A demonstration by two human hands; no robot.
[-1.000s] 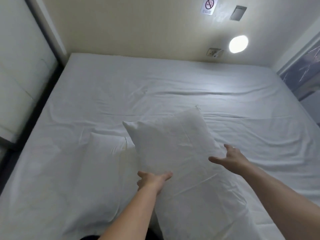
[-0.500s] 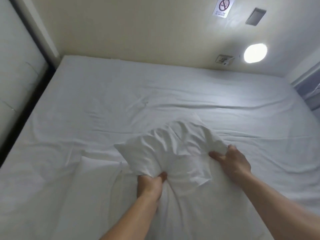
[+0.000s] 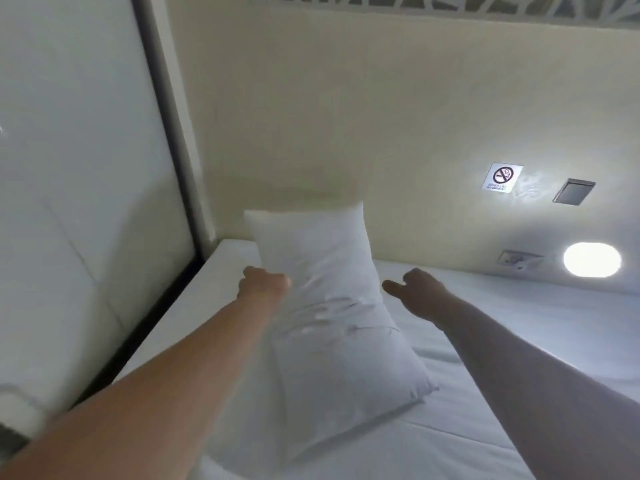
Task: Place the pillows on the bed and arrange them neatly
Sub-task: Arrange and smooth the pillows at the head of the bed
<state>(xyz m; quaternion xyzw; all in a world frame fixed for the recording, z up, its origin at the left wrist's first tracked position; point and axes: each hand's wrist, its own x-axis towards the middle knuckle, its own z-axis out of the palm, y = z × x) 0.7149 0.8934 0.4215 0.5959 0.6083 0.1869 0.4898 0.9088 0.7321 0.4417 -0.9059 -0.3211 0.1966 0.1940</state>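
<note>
One white pillow (image 3: 332,306) lies at the middle of one bed (image 3: 519,341). Two bare hands reach in: the left hand (image 3: 265,284) at 9 o'clock of the pillow, the right hand (image 3: 420,292) at 3 o'clock. On the wall: one no-smoking sign (image 3: 502,177), one lit lamp (image 3: 591,259), one socket (image 3: 516,259), one dark plate (image 3: 574,192).

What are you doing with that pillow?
A person is making up a bed. Their left hand grips the side of a puffy white pillow and pushes it toward the cream wall at the head of the white-sheeted bed. The right hand hovers open beside the pillow, not touching it. The pillow lies lengthwise near the bed's left corner, its far end tipped up.
</note>
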